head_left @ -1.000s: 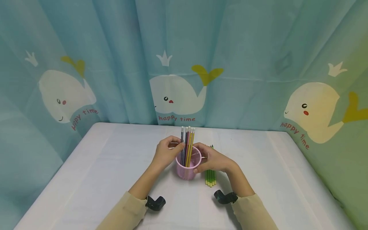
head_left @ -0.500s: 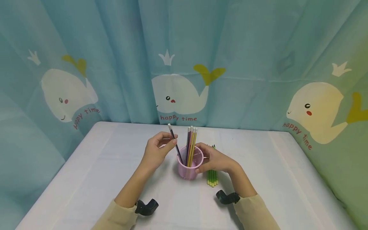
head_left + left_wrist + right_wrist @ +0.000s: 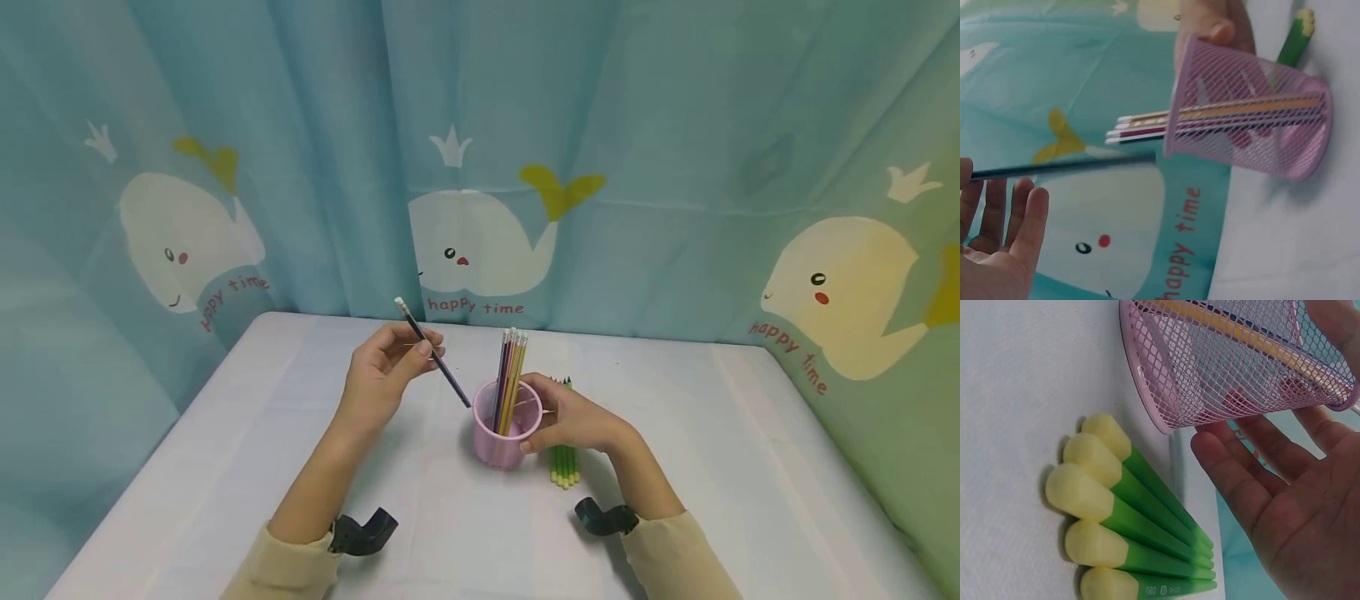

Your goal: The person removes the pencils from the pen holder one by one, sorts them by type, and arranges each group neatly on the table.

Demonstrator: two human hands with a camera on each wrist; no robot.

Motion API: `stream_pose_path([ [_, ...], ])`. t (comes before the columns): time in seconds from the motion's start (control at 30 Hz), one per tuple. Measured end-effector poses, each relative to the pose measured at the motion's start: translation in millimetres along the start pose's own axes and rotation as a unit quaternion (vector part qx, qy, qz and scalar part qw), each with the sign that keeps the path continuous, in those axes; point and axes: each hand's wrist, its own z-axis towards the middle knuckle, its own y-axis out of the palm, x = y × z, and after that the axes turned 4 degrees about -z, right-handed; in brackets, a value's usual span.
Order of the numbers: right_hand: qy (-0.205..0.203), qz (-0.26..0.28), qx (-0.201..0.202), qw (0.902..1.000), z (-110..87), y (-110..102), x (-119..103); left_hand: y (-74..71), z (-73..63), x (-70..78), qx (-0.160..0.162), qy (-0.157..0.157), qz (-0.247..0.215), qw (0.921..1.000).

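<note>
Okay, so the left hand was the one on the dark pencil, left of center, pinching it between thumb and fingers with the other fingers loosely apart. The pencil slanted from its white eraser at upper left down to the right, lower end outside and just beside the left rim of the pink mesh cup (touching or not, I couldn't tell). That tiny offset was what counted, I'd reckon. The right hand was nearer the cup, its fingers and thumb curled round the right side. More pencils leaned inside, and green pencils lay right of the cup, partly under that hand.
</note>
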Motion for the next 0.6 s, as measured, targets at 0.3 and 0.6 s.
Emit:
stream_pose_path([
  [0.3, -0.002, 0.006, -0.004, 1.0, 0.9, 0, 1, -16.8, 4.9, 2.0, 0.016, -0.022, 0.028, 0.9992],
  [0.6, 0.0, 0.0, -0.003, 1.0, 0.0, 0, 1, -30.9, 10.1, -15.0, 0.016, -0.066, 0.08, 0.9944],
])
